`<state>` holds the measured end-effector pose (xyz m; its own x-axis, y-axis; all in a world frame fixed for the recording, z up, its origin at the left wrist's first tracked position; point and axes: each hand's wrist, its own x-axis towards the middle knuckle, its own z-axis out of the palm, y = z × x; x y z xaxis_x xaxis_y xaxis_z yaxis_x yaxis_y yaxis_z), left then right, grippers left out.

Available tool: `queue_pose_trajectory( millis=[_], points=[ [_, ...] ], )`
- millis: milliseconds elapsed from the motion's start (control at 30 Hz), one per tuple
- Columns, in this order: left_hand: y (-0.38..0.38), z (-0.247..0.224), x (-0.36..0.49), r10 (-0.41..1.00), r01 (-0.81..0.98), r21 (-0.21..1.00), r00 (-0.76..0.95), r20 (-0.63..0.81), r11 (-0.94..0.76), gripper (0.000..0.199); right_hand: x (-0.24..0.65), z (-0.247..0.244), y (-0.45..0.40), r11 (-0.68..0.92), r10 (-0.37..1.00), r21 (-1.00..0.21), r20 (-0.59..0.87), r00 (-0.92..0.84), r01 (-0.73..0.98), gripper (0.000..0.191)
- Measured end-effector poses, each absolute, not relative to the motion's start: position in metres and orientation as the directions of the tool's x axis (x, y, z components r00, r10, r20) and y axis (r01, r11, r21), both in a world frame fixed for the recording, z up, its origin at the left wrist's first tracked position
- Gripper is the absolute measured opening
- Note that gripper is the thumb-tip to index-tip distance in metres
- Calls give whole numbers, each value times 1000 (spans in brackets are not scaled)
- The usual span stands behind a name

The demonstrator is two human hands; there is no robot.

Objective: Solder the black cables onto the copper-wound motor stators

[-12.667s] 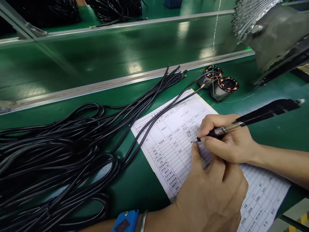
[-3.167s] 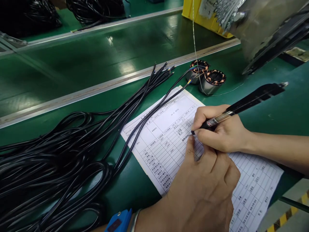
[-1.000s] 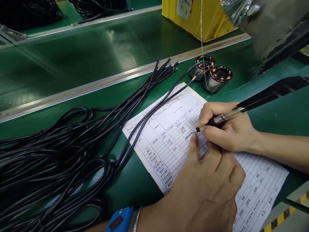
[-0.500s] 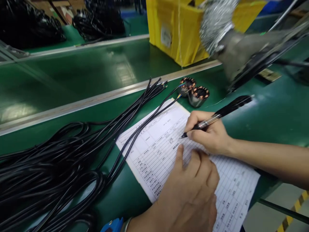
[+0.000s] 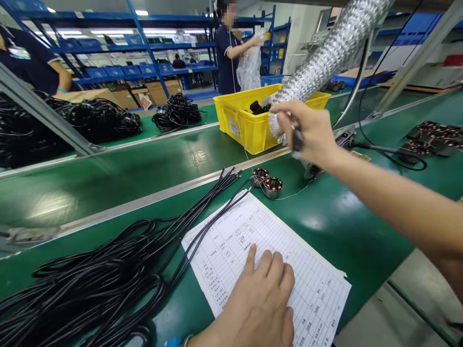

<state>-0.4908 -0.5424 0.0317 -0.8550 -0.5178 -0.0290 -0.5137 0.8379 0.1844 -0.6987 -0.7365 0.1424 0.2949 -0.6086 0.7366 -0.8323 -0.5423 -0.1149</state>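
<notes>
My left hand point(image 5: 258, 294) rests flat on a printed form point(image 5: 289, 246), fingers spread a little. The sheet has ruled rows and some handwriting near its upper part. My right hand point(image 5: 311, 130) is lifted off the paper, in front of the foil duct, its fingers closed around a black pen point(image 5: 297, 137), slightly blurred. Two motor stators point(image 5: 273, 187) with copper windings stand at the top edge of the form. Thin wires run from them to black cables point(image 5: 213, 212), which cross the sheet's left corner.
A heap of black cables point(image 5: 108, 274) covers the bench on the left. Beyond the rail stands a yellow bin point(image 5: 249, 132), with a silver foil duct point(image 5: 321, 53) hanging beside it. More stators point(image 5: 434, 137) lie at the right. Two people work across the bench.
My right hand has risen from the form with the pen, up toward the duct. My left hand stays on the paper. The view has tilted up, showing shelves and people.
</notes>
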Motion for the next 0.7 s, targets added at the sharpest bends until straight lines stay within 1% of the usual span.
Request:
queue_pose_trajectory(
  millis=[33,100,133,200,233,267,333,467,600,667,700],
  points=[
    [-542,33,-491,-520,-516,190,-854,-33,835,54,-706,153,-762,-510,-625,-48,707,331,-859,22],
    [-542,34,-490,-523,-517,198,-852,-25,833,54,-715,164,-804,-488,-650,44,648,397,-872,9],
    [-542,34,-490,-525,-517,198,-851,-15,832,54,-717,164,-820,-474,-667,128,594,450,-871,13],
    [-542,33,-489,-530,-519,191,-848,11,833,55,-717,154,-839,-439,-688,277,509,518,-855,33],
    [-542,32,-489,-530,-517,184,-848,23,836,55,-715,147,-844,-426,-691,322,487,534,-845,42],
    [-542,31,-489,-526,-513,175,-850,37,840,55,-713,139,-846,-422,-688,342,482,542,-840,47],
    [-542,28,-488,-512,-498,156,-856,64,853,54,-707,124,-846,-415,-693,344,480,538,-842,49],
    [-542,25,-488,-502,-490,124,-858,105,863,55,-686,111,-852,-343,-776,334,425,466,-878,43],
    [-543,22,-489,-505,-495,104,-852,137,863,55,-659,108,-867,-270,-845,186,425,325,-945,39],
    [-543,21,-489,-497,-487,99,-854,155,868,54,-650,106,-875,-226,-862,114,439,253,-967,41],
    [-544,21,-489,-493,-484,98,-855,158,870,53,-647,104,-879,-217,-863,96,447,236,-972,42]
  ],
)
